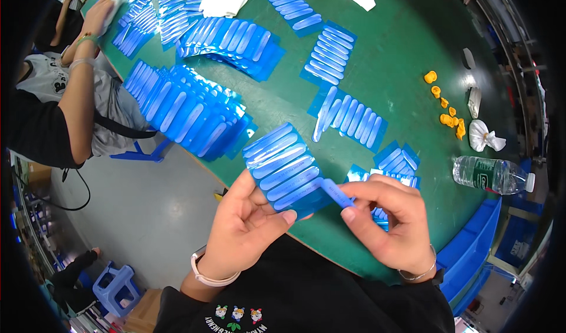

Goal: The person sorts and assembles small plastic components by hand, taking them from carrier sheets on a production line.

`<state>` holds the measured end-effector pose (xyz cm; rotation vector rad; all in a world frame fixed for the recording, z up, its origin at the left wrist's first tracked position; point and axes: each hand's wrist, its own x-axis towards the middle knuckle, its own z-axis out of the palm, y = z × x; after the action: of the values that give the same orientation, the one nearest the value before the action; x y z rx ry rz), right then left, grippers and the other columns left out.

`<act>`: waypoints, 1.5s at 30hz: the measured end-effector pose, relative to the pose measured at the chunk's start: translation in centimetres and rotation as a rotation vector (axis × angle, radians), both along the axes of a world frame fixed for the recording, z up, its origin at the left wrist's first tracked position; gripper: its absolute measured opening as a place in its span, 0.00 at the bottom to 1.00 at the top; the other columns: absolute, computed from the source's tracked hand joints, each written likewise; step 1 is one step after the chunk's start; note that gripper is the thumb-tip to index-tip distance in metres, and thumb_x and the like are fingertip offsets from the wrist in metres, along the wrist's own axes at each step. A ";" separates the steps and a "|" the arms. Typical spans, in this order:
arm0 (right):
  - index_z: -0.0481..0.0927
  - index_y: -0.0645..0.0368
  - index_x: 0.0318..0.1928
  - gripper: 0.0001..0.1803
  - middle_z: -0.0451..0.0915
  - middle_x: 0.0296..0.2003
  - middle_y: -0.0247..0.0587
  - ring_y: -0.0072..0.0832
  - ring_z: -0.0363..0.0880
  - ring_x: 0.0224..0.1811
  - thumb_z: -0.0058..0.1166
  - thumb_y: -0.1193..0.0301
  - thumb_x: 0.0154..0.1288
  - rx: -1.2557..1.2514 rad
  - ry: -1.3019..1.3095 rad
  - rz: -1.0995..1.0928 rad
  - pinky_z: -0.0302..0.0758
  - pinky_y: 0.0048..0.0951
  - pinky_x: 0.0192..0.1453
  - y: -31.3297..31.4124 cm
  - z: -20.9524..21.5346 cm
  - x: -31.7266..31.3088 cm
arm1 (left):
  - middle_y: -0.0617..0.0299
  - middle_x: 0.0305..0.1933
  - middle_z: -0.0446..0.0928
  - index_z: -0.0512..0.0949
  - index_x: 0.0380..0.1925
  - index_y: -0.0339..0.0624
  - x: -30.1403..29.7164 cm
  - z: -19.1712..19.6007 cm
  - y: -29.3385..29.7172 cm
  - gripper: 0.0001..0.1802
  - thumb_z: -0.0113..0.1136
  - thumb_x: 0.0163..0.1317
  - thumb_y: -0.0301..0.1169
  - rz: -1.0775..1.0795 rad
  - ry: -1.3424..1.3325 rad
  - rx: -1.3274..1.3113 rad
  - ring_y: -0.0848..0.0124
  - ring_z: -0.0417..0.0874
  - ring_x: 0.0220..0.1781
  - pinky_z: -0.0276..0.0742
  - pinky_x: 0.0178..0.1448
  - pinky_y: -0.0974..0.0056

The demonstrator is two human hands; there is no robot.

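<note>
1. the blue sheet [286, 171], ribbed with raised strips, sits at one o'clock from the left hand [250, 230], tilted above the table edge.
2. that hand pinches the sheet's near edge: thumb on the front, other fingers behind.
3. the loose blue strip [337, 193] lies at ten o'clock from the right hand [389, 212], nipped between thumb and forefinger, the rest curled in.
4. both pieces look light. the sheet is probably thin, bendy film, glossy enough to slip and crease; the strip seems a little stiffer, yet likely to flex.
5. best hold, i judge: the sheet by its plain margin, the strip by its four o'clock end.
6. most left fingers are hidden behind the sheet; whether the strip's ten o'clock tip touches the sheet, i cannot tell.
7. glare washes out the sheet's upper strips, and the right hand partly covers the small sheets [398, 159] at twelve o'clock from it.
</note>
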<state>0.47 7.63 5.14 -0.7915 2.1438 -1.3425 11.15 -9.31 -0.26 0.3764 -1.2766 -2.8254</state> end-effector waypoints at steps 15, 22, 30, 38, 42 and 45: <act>0.66 0.62 0.59 0.28 0.70 0.22 0.41 0.33 0.71 0.25 0.54 0.77 0.56 0.186 0.091 0.093 0.70 0.28 0.29 -0.6 -1.1 1.8 | 0.52 0.56 0.70 0.52 0.62 0.33 -0.4 0.3 0.3 0.31 0.46 0.59 0.11 -0.011 -0.032 -0.007 0.66 0.74 0.58 0.76 0.57 0.61; 0.73 0.62 0.53 0.20 0.72 0.19 0.38 0.25 0.74 0.21 0.57 0.74 0.58 0.210 0.029 0.118 0.69 0.26 0.27 0.2 -1.2 1.4 | 0.52 0.54 0.72 0.53 0.62 0.33 0.0 -0.5 0.2 0.30 0.46 0.58 0.11 0.170 -0.050 -0.023 0.64 0.75 0.55 0.78 0.55 0.59; 0.75 0.63 0.42 0.07 0.80 0.41 0.49 0.35 0.81 0.46 0.48 0.76 0.66 -0.299 -0.405 -0.303 0.75 0.25 0.46 0.5 -1.9 1.9 | 0.51 0.53 0.73 0.52 0.64 0.33 0.1 -0.4 1.7 0.35 0.49 0.55 0.10 0.182 -0.030 -0.076 0.65 0.76 0.55 0.78 0.54 0.61; 0.78 0.65 0.45 0.14 0.79 0.34 0.41 0.22 0.74 0.31 0.57 0.82 0.56 -0.268 -0.021 -0.121 0.69 0.20 0.39 1.1 -1.7 1.0 | 0.52 0.58 0.68 0.49 0.64 0.33 0.4 -0.5 1.8 0.35 0.47 0.56 0.10 0.097 0.008 -0.067 0.66 0.71 0.61 0.64 0.64 0.64; 0.80 0.63 0.42 0.13 0.80 0.32 0.37 0.19 0.75 0.31 0.61 0.81 0.54 -0.254 -0.152 -0.404 0.69 0.20 0.38 0.0 -1.4 2.3 | 0.52 0.60 0.67 0.47 0.65 0.34 0.3 -0.4 1.9 0.37 0.46 0.55 0.09 0.086 0.000 -0.063 0.65 0.69 0.63 0.64 0.63 0.64; 0.79 0.62 0.37 0.10 0.81 0.29 0.34 0.17 0.76 0.31 0.61 0.82 0.52 -0.137 -0.062 -0.306 0.69 0.19 0.36 0.0 -2.0 2.5 | 0.51 0.62 0.64 0.43 0.66 0.36 0.4 -0.3 2.0 0.40 0.45 0.55 0.08 0.061 0.023 -0.035 0.64 0.67 0.64 0.64 0.63 0.64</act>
<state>2.97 7.60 3.17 -0.4756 2.2071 -1.6593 11.50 -7.28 -0.58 0.3732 -1.2858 -2.7455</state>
